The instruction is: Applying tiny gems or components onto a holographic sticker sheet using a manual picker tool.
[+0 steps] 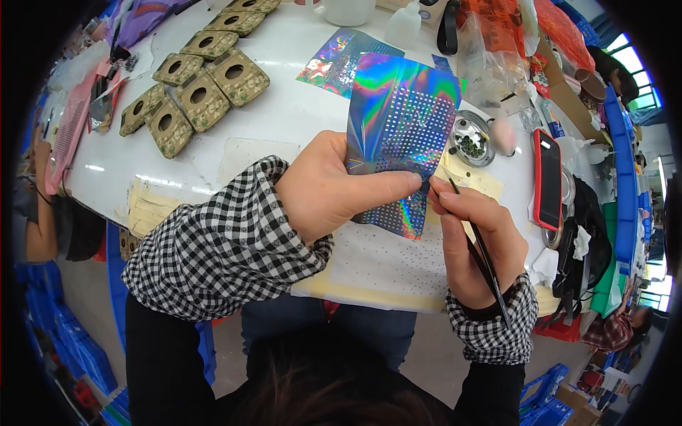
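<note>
My left hand (320, 188) grips a shiny rainbow holographic sheet (373, 92), its thumb lying across the front. Rows of small pale dots cover much of that sheet. In my right hand (486, 238) is a pair of black tweezers (484, 259), lying across the fingers with the tips pointing up and away. The right fingertips are at the sheet's right edge, beside my left thumb; whether they pinch it I cannot tell. Under the hands lies a white paper (362, 266) scattered with tiny dark specks. A round clear dish (489, 150) with small dark green pieces stands just beyond my right hand.
Several camouflage-patterned blocks with round holes (202, 99) stand at the far left. Another holographic sheet (330, 64) lies behind the held one. A red-cased phone (547, 181) is at the right, near plastic bags (490, 60). Other people sit at both sides.
</note>
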Demonstrator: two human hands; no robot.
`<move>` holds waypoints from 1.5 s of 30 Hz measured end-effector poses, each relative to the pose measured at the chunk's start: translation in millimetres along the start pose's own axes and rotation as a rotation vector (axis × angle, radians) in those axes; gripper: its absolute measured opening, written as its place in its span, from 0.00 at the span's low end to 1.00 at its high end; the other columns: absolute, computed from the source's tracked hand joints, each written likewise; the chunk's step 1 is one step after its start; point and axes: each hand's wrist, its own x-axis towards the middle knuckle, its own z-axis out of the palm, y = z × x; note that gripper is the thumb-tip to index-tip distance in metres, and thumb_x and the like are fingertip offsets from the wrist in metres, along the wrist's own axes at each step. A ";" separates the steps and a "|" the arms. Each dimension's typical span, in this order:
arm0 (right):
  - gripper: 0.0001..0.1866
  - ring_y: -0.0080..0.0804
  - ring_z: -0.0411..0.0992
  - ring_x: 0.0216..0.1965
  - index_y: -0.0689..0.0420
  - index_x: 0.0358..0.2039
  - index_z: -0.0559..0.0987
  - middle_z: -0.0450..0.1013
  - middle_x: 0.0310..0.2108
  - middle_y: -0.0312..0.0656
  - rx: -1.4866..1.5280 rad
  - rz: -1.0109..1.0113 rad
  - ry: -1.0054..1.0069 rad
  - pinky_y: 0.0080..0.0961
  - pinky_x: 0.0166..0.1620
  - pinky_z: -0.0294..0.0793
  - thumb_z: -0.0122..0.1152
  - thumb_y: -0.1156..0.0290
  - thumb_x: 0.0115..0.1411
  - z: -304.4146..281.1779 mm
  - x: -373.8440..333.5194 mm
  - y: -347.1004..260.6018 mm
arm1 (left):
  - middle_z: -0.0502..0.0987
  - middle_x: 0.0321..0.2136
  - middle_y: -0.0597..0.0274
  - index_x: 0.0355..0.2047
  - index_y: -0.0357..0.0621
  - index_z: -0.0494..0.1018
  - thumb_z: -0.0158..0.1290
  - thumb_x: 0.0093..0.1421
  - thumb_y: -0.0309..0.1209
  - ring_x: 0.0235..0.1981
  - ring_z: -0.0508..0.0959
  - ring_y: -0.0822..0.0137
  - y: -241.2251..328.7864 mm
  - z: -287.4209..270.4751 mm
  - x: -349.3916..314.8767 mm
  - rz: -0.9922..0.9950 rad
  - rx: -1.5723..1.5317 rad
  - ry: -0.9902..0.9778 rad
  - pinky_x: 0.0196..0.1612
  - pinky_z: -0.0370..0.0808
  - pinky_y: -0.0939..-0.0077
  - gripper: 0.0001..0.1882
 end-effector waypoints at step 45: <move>0.20 0.41 0.78 0.38 0.64 0.42 0.80 0.76 0.37 0.46 -0.523 -0.418 -0.033 0.29 0.38 0.82 0.72 0.75 0.47 -5.9 6.3 -6.8 | 0.79 0.40 0.57 0.46 0.35 0.73 0.56 0.59 0.25 0.40 0.80 0.69 -2.1 -1.8 1.8 -0.067 -0.146 -0.017 0.45 0.77 0.73 0.14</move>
